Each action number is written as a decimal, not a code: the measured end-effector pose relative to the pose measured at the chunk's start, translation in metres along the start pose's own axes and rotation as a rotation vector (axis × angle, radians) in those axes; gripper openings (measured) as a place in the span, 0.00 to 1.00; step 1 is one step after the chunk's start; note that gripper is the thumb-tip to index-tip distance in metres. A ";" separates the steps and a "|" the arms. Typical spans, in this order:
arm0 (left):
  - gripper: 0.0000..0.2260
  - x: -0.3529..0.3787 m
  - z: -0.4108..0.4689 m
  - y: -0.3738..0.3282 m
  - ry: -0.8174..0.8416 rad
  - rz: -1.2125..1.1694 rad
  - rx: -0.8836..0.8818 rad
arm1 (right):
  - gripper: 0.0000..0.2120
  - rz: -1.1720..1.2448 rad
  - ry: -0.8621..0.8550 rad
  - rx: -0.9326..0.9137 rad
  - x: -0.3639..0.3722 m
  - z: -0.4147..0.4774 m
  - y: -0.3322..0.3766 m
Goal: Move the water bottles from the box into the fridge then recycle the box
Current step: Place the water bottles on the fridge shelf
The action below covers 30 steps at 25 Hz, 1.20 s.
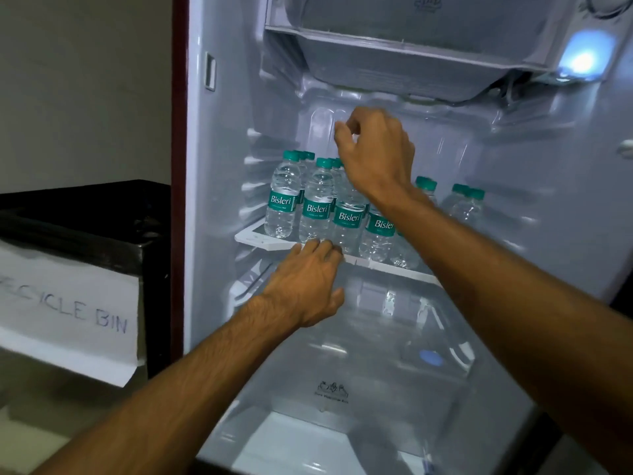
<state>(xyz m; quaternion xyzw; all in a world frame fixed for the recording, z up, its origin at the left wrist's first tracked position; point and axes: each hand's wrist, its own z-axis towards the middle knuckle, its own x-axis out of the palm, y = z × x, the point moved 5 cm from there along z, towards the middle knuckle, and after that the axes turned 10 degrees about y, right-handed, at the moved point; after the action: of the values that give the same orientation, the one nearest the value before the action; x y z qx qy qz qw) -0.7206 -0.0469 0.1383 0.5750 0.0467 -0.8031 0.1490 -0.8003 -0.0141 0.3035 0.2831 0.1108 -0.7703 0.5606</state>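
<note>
Several small clear Bisleri water bottles point(283, 197) with green caps and labels stand upright on the white fridge shelf point(255, 238), most at the left and front, a few point(466, 204) further back at the right. My right hand point(375, 150) hovers above the front row, fingers curled in with thumb and forefinger pinched, nothing visible in them. Its wrist hides the top of one front bottle point(348, 221). My left hand point(308, 281) lies flat, fingertips on the shelf's front rail at the foot of a bottle. No box is in view.
The fridge point(219, 138) stands open, with a freezer tray above and a clear vegetable drawer point(329, 378) below the shelf. A lamp point(582, 60) glows at the top right. Left of the fridge is a black bin point(102, 241) bearing a paper sign reading RECYCLE BIN.
</note>
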 end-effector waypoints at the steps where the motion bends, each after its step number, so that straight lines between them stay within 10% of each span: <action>1: 0.31 -0.004 -0.009 0.004 -0.023 0.014 0.002 | 0.13 0.026 -0.058 -0.028 -0.003 -0.018 0.013; 7: 0.34 -0.017 -0.080 0.042 0.022 0.082 -0.042 | 0.10 0.251 -0.149 -0.177 0.014 -0.105 0.060; 16: 0.36 -0.026 -0.249 0.090 0.197 0.061 -0.237 | 0.08 0.418 0.162 -0.478 0.058 -0.236 0.161; 30: 0.26 0.063 -0.514 0.050 0.952 -0.221 -0.596 | 0.17 0.562 0.736 -0.917 0.068 -0.412 0.263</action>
<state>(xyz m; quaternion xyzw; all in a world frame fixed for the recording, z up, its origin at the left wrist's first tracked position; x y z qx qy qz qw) -0.2570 0.0204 -0.0880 0.7983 0.3930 -0.4183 0.1825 -0.4430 0.0412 -0.0316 0.2787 0.5346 -0.3220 0.7300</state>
